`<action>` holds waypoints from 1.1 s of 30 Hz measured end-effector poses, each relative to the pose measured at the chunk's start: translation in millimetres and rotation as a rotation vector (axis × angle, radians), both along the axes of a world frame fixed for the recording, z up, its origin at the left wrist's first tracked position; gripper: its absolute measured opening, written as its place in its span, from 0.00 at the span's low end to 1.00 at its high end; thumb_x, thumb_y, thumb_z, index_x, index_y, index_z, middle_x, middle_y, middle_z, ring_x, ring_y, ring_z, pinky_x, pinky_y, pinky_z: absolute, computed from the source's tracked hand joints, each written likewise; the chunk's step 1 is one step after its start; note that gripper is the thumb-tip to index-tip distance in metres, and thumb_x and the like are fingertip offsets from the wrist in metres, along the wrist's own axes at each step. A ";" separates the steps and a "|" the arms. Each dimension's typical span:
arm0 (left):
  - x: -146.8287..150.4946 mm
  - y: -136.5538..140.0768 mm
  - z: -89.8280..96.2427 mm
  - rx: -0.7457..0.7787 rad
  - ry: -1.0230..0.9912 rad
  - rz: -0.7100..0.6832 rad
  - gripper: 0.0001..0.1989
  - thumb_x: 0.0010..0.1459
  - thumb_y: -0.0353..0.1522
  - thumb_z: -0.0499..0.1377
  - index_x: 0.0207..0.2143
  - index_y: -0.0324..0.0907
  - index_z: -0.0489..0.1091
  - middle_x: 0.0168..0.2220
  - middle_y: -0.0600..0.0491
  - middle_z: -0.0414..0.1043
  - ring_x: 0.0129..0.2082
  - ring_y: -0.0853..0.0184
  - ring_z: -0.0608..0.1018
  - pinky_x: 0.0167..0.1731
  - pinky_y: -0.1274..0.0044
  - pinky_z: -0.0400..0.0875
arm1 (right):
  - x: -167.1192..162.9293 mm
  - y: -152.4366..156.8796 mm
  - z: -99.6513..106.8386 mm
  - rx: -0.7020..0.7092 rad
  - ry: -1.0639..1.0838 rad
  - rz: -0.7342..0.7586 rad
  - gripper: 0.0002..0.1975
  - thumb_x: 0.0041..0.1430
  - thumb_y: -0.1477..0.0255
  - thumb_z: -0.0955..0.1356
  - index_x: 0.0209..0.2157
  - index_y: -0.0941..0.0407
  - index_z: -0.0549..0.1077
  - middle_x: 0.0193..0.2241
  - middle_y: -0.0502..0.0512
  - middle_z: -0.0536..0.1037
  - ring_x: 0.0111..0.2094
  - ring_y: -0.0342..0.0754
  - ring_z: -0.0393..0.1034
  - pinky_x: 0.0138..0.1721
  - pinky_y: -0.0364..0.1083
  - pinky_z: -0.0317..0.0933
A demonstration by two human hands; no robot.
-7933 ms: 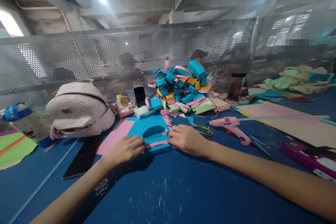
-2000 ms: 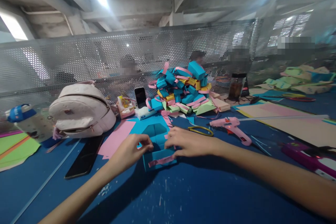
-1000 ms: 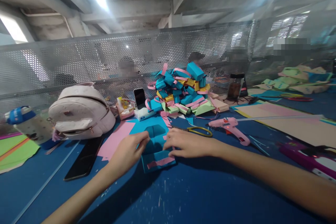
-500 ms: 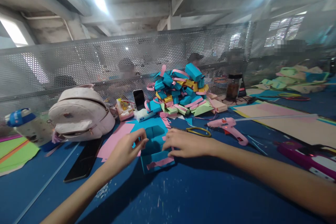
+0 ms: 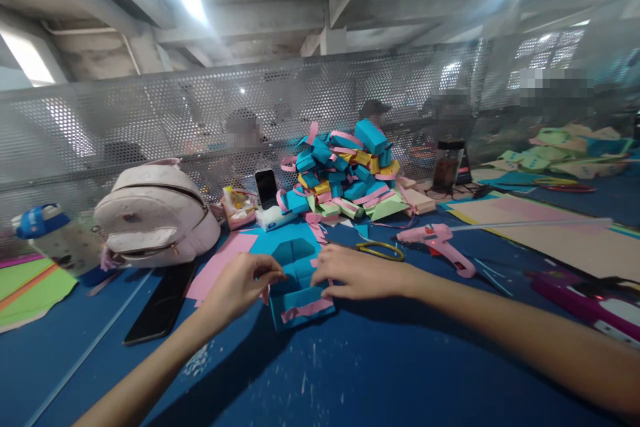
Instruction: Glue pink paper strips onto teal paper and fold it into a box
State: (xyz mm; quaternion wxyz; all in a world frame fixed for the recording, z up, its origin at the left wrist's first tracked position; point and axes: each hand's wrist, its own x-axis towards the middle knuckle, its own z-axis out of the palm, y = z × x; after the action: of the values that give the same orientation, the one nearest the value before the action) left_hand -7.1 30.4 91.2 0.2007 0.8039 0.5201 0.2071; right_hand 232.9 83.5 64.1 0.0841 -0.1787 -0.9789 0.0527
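Observation:
A small open blue paper box stands on the table in front of me, with a wavy pink paper strip across its near side. My left hand is at the box's left edge, thumb and fingers closed on the paper there. At the right side, my right hand grips the wall with bent fingers, the fingertips partly inside. Just beyond the box lie flat blue paper and yellow-handled scissors. A pink glue gun rests to the right of my right hand.
A heap of blue, pink and yellow paper pieces rises behind the box. On the left are a backpack, a black phone and a bottle. Paper sheets and a magenta device lie right. A perforated metal partition stands behind.
My left fingers have shifted slightly right and down, closing over the box's left edge. My right hand and the box have stayed nearly in place.

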 end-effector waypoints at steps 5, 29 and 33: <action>-0.9 1.2 -0.7 -0.023 -0.010 0.000 0.13 0.61 0.35 0.55 0.32 0.38 0.76 0.22 0.54 0.75 0.21 0.69 0.76 0.25 0.79 0.65 | 0.4 1.9 -1.4 -0.009 -0.002 0.014 0.06 0.62 0.71 0.67 0.38 0.56 0.76 0.32 0.54 0.75 0.39 0.50 0.65 0.45 0.49 0.58; -12.4 10.9 -2.5 -0.111 -0.127 -0.113 0.13 0.60 0.33 0.55 0.37 0.37 0.78 0.32 0.49 0.79 0.23 0.69 0.77 0.28 0.77 0.70 | -0.1 4.2 -4.8 -0.014 0.018 0.018 0.05 0.61 0.72 0.68 0.37 0.56 0.76 0.32 0.54 0.76 0.39 0.49 0.65 0.44 0.49 0.57; -12.8 11.1 -1.9 -0.124 -0.143 -0.121 0.13 0.60 0.33 0.55 0.38 0.38 0.78 0.33 0.49 0.79 0.24 0.69 0.77 0.28 0.77 0.71 | 0.1 2.9 -2.6 -0.008 0.015 0.018 0.06 0.61 0.71 0.68 0.38 0.56 0.76 0.32 0.54 0.76 0.38 0.49 0.65 0.44 0.49 0.57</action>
State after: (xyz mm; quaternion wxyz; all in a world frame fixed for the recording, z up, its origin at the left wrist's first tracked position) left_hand -20.0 41.4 89.3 0.2988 0.8030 0.4669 0.2189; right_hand 233.0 86.4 61.4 0.0903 -0.1700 -0.9795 0.0589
